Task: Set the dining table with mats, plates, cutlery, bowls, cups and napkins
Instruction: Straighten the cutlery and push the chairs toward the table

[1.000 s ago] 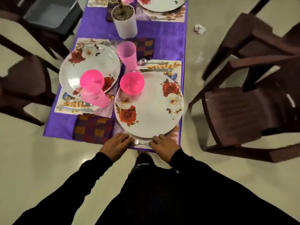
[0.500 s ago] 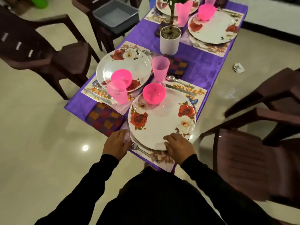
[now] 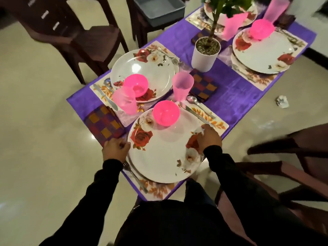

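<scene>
A white plate with red roses (image 3: 159, 157) lies on a floral mat (image 3: 215, 124) at the table's near end. On its far side sits a pink bowl (image 3: 166, 112). My left hand (image 3: 116, 150) grips the plate's left rim, and my right hand (image 3: 209, 137) holds its right rim with fingers curled over the edge. A fork (image 3: 135, 177) lies left of the plate; a knife (image 3: 195, 114) and a spoon (image 3: 197, 102) lie to its right. Behind the bowl stands a pink cup (image 3: 182, 86). A checked napkin (image 3: 104, 125) lies left of my left hand.
The purple cloth (image 3: 230, 96) carries a second set place (image 3: 142, 73) at left and a third (image 3: 262, 52) at far right. A white plant pot (image 3: 205, 52) stands mid-table. Dark chairs (image 3: 292, 166) flank the table; one holds a grey tub (image 3: 159, 9). Crumpled paper (image 3: 282, 103) lies on the floor.
My view has swung round the table's corner. My hands have moved from the plate's near edge apart to its left and right rims.
</scene>
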